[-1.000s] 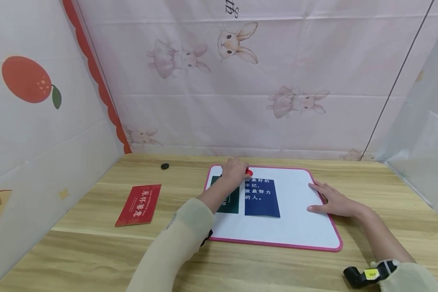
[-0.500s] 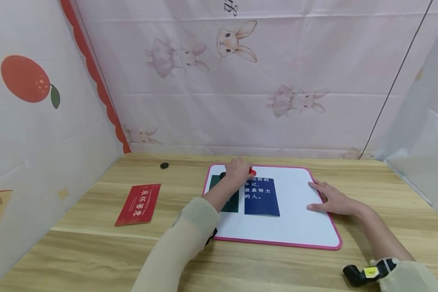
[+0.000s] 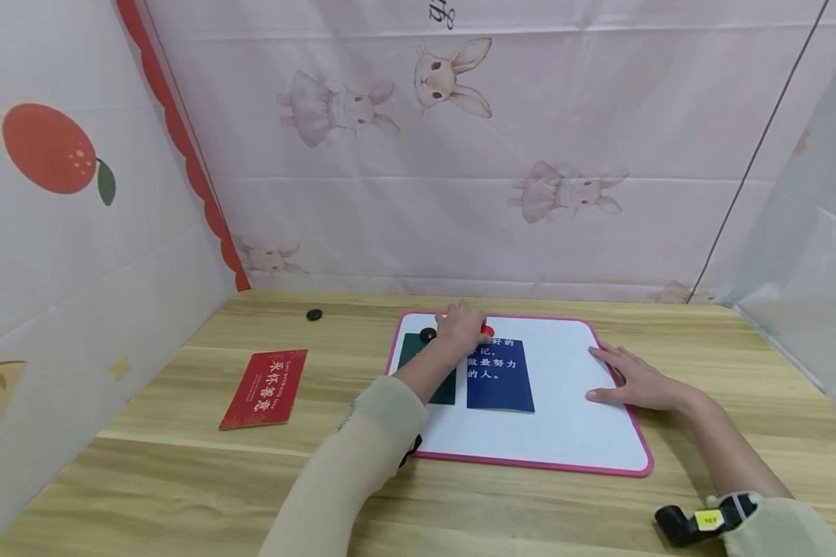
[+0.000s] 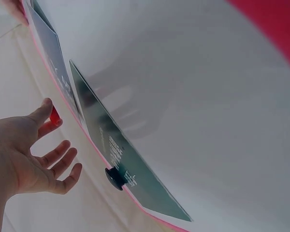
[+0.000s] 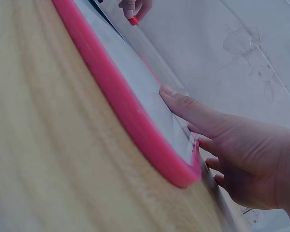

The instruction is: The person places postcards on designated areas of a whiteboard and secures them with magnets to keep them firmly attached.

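Note:
My left hand (image 3: 461, 326) pinches a red round magnet (image 4: 54, 116) between thumb and index finger, its other fingers loosely bent. It hovers near the top edge of a pink-rimmed whiteboard (image 3: 564, 441) lying flat on the table. Just below it, a blue card (image 3: 499, 391) with white writing lies on the board, its upper left corner covered by the hand. Left of that is a green card (image 3: 444, 393), partly behind the forearm, with a black magnet (image 4: 116, 178) at its top edge. My right hand (image 5: 237, 154) rests on the board's right edge, thumb on top.
A red card (image 3: 265, 389) with white writing lies on the wooden table (image 3: 181, 495) left of the board. Another black magnet (image 3: 313, 315) sits farther back on that side. A printed cloth (image 3: 404, 232) rises behind the table, with more cloth at both sides.
My left hand has shifted slightly right with the red magnet, from over the green card toward the blue card's top, uncovering the black magnet. My right hand has stayed put.

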